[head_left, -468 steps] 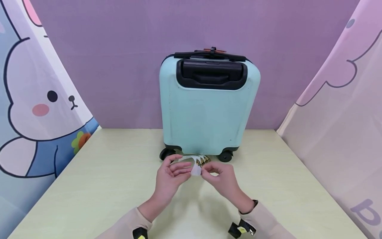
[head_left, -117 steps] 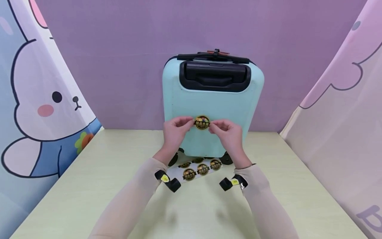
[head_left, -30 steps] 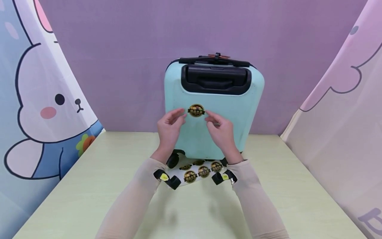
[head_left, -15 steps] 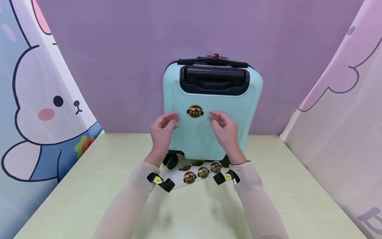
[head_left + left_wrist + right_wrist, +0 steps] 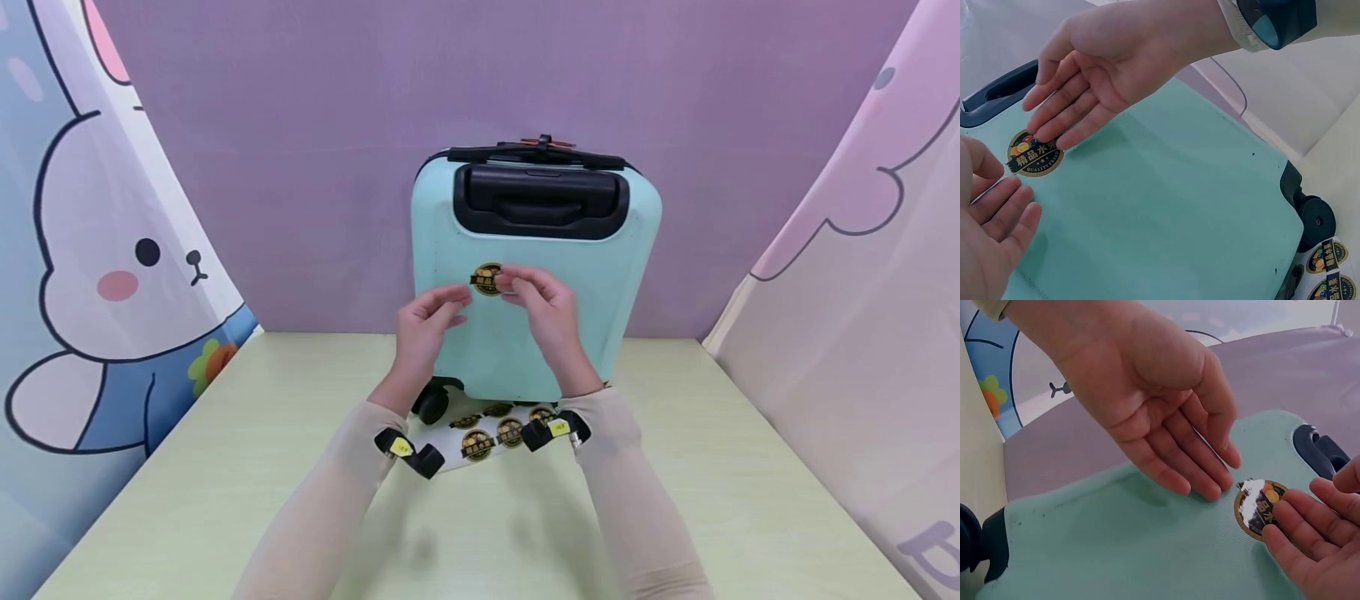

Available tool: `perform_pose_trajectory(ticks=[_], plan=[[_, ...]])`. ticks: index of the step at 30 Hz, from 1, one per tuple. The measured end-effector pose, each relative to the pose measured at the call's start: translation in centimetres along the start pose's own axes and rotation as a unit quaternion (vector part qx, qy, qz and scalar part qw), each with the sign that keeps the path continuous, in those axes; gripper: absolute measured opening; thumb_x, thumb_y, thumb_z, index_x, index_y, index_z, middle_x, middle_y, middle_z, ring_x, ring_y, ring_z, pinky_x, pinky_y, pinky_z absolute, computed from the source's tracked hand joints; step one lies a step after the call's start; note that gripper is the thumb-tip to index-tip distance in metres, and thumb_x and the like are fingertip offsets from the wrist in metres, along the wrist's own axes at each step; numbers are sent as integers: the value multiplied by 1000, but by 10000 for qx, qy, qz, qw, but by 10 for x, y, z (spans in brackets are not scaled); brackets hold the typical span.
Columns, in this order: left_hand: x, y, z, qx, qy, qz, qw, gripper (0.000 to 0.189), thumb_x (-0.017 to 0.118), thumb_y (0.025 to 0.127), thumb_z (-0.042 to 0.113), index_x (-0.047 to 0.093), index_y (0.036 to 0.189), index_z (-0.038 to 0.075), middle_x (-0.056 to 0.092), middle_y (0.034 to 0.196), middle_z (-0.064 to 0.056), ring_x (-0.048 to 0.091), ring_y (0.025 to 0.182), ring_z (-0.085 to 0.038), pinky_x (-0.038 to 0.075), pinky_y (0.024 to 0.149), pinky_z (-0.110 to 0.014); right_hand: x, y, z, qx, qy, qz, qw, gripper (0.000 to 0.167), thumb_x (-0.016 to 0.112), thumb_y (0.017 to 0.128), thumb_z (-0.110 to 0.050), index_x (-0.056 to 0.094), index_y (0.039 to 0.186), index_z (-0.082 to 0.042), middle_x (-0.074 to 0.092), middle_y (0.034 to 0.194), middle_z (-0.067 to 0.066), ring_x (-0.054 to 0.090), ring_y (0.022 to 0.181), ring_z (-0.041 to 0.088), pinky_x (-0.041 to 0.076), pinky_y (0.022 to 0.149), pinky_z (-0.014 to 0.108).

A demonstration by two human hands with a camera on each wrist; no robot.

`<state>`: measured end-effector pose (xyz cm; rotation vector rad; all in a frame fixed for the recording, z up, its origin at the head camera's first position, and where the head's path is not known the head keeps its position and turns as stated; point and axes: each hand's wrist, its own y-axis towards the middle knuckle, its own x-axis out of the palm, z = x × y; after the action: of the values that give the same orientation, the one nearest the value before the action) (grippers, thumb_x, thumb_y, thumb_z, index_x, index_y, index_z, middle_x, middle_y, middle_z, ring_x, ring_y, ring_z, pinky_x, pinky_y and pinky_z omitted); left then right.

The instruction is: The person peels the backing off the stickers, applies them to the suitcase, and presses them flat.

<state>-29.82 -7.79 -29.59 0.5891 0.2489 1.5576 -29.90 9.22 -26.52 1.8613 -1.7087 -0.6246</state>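
Note:
A round black-and-gold sticker [image 5: 485, 279] with a banner across it lies on the mint-green suitcase [image 5: 525, 358], below the black handle recess. My right hand [image 5: 546, 312] reaches over the sticker's right side, its fingers covering part of it in the head view. In the right wrist view, the extended fingertips of the right hand [image 5: 1316, 544] overlap the sticker [image 5: 1260, 509]. Close by the sticker's left edge is my left hand [image 5: 431, 329], fingers loosely bent, holding nothing. The left wrist view shows the sticker [image 5: 1035, 153] between both hands, flat against the shell.
A white sheet of matching stickers [image 5: 450, 450] lies on the pale table [image 5: 480, 533], partly under the suitcase and partly behind the right wrist camera. The suitcase stands upright on black wheels [image 5: 431, 404] before a purple backdrop [image 5: 300, 167]. Printed curtains hang at both sides.
Earlier both hands peeled at the sheet, then held one sticker before the suitcase. The sticker is now on the shell, let go. Since half a second ago, both hands moved inward, the right onto it.

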Motion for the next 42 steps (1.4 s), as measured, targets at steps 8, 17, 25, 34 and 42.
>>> perform_pose_trajectory(ticks=[8,17,25,34,42], plan=[[0,1,-1,-167,12,-48,9998,25,58,99,4,66,120,-7,69,115,-20,69,99,-14,57,88,-34,11,6,3,229,607,-384,9972,30,50,103,-8,62,122,13,67,115,25,67,104,23,54,96,41],[0,4,0,-454,-59,51,9989,26,57,99,5,66,122,-5,69,114,-18,68,101,-15,57,89,-35,15,10,7,574,1234,-404,9899,32,49,102,-4,58,127,14,65,120,26,67,108,23,51,99,40],[0,5,0,-529,-136,109,9984,26,56,98,3,66,121,-5,70,114,-18,69,98,-14,57,88,-36,7,9,9,726,1751,-349,9812,34,47,102,-3,53,128,18,72,106,9,69,102,20,51,99,42],[-2,4,-2,-665,-197,157,9975,26,56,98,2,66,121,-6,70,113,-16,69,99,-15,57,88,-34,-8,5,7,830,1636,-94,9830,33,45,102,-1,54,126,19,73,103,9,70,99,21,52,97,41],[-8,2,-4,-839,-317,154,9958,28,57,97,1,64,122,-6,70,114,-15,68,102,-18,56,90,-34,-20,2,5,876,1715,104,9812,29,45,101,1,59,123,14,73,101,8,70,99,22,53,96,42]])
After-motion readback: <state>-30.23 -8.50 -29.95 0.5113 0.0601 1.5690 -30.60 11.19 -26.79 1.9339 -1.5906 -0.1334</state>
